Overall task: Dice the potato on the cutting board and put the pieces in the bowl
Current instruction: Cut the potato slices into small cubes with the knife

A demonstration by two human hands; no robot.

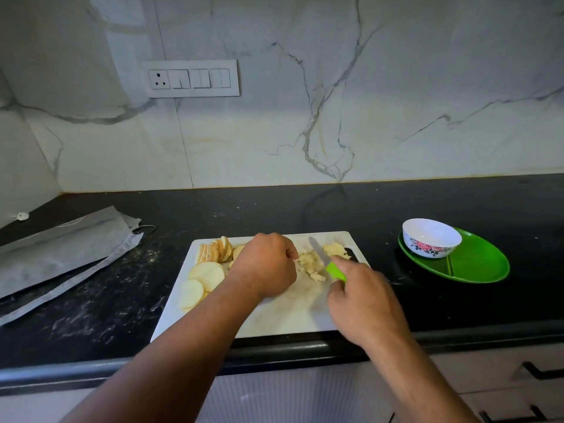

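The right hand (361,303) is gripping a green knife (328,264) over the cutting board (290,315). The left hand (265,267) is curling its fingers on potato pieces (311,265) between both hands. The bowl (431,237) is sitting far right.

No writing, brand or number can be read anywhere (the bowl (431,238) carries only a floral print, no lettering).

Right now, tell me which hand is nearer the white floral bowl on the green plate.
Right. The right hand grips the green-handled knife on the white cutting board, on the side toward the white floral bowl; the left hand is farther left, over the potato pieces.
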